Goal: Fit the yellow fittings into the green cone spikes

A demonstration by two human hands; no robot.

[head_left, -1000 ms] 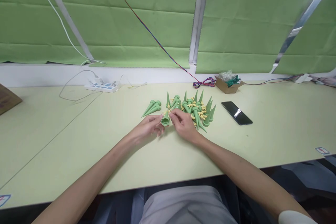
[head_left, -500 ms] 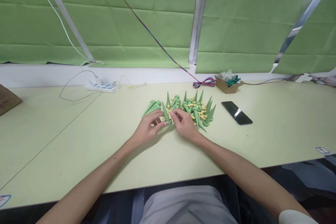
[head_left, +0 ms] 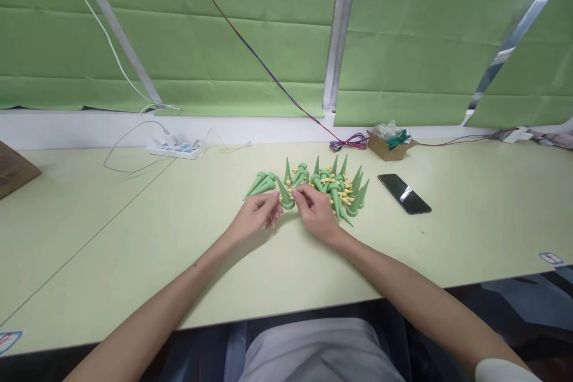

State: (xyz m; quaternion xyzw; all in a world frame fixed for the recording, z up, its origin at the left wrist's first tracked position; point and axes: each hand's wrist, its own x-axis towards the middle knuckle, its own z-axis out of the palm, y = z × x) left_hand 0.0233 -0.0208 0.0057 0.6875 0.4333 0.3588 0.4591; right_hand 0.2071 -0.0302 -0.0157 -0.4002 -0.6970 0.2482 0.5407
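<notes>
A green plastic cone-shaped spike [head_left: 286, 198] stands point up between my two hands. My left hand [head_left: 256, 215] is just left of it, with thumb and forefinger pinched together at its side; what lies in the pinch, if anything, is too small to make out. On the other side my right hand [head_left: 319, 213] is also closed in a pinch, close to the spike, and its fingertips hide whatever they hold. Right behind the hands are a pile of green spikes [head_left: 335, 190] and small yellow valve-like pieces [head_left: 344, 197]. Several more green spikes [head_left: 260, 184] lie together at the left.
A black phone [head_left: 404, 193] lies right of the pile. Behind it stands a small cardboard box [head_left: 387, 151] with plastic and green material inside, beside a coiled red-blue cable [head_left: 351, 142]. A white power strip [head_left: 176, 149] with cords sits back left; a brown board [head_left: 15, 170] is at the far left.
My left hand's fingers, spread around the standing spike before, have drawn back and closed into a pinch at its left. My right hand stays almost in place.
</notes>
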